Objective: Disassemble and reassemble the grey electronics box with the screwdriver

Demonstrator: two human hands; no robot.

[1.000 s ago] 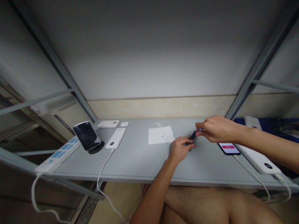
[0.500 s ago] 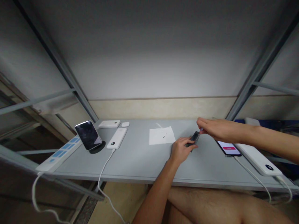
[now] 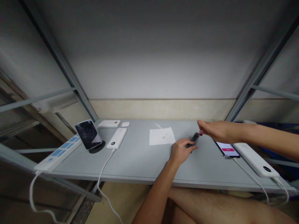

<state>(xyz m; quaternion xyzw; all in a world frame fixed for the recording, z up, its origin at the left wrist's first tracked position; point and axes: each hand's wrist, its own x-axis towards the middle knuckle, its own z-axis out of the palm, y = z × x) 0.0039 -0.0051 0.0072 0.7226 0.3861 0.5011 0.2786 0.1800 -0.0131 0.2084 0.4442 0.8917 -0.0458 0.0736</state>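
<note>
I note the right hand has shifted outward since a second ago, baring more of the dark object; its fingers are pinched, contents unclear. Narrow and oblong, the object sits in the left hand's closed fingers, right of the white paper.

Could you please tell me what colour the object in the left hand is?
The object in the left hand looks dark grey, in the head view.

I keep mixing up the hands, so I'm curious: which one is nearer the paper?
Left. The left hand is just by the near right corner of the paper, holding a dark object; the right hand is farther right, near the object's far end.
</note>
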